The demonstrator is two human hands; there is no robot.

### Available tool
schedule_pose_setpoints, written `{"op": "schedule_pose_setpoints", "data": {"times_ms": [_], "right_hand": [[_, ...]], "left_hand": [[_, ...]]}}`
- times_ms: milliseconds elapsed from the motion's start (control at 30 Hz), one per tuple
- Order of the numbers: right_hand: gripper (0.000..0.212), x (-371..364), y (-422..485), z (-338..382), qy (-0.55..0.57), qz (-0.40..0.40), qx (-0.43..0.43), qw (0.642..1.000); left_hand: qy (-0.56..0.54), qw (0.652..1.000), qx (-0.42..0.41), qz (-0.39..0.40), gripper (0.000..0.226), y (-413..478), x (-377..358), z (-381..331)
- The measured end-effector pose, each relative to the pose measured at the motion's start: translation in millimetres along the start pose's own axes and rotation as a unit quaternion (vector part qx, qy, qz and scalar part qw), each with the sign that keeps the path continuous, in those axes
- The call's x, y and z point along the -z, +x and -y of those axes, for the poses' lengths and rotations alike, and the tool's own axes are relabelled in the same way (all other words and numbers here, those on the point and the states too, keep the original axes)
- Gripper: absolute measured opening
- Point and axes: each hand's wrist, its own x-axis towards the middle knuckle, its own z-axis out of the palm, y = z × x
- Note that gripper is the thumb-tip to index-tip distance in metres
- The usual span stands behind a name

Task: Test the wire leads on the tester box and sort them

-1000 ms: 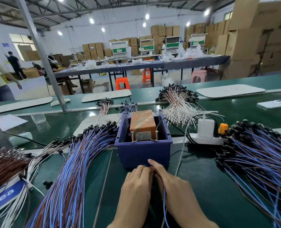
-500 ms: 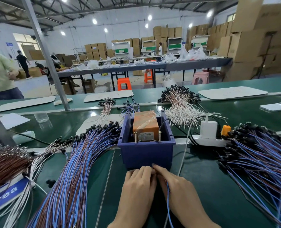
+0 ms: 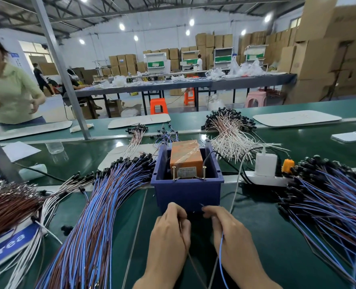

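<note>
While the left hand [image 3: 168,230] pinches a brown wire lead [image 3: 184,243] and the right hand [image 3: 229,228] a blue wire lead [image 3: 220,249], both just before the dark blue plastic bin [image 3: 186,195] holding the orange taped tester box [image 3: 185,159] | glossy green bench [image 3: 266,236], carton-stacked warehouse | blue-and-white sign [image 3: 6,247] reads "Area" | blue-and-brown wire bundles [image 3: 93,226] crowd both sides, hands between them

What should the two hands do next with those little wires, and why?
Probably lift both wire ends up to the two upright screws on the near rim of the blue box. The left hand pinches a brown wire and the right hand a blue wire. Their tips sit low in front of the box, not yet touching the screws by the orange tester.
</note>
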Motion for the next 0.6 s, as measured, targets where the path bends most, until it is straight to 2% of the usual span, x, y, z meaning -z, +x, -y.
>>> {"op": "schedule_pose_setpoints", "data": {"times_ms": [100,233,400,500,600], "right_hand": [[0.042,0.3,0.2,-3.1,0.025,-0.021,-0.015,0.999],[0.045,0.4,1.2,-5.2,0.049,-0.021,-0.028,0.998],[0.029,-0.5,6.6,0.2,0.076,-0.085,-0.035,0.993],[0.031,-5.3,13.9,7.5,0.082,-0.116,-0.029,0.989],[0.033,-12.5,21.4,13.4,0.092,-0.124,-0.020,0.988]], "left_hand": [[-0.056,0.998,0.004,-0.017,0.030,1.6,1.7,2.4],[-0.111,0.993,-0.010,-0.030,0.004,1.6,0.7,2.5],[-0.147,0.983,-0.004,-0.109,0.022,4.0,1.7,6.3],[-0.146,0.976,0.005,-0.161,0.034,12.4,0.3,7.5],[-0.167,0.971,0.034,-0.167,0.043,20.3,-2.2,10.9]]}}
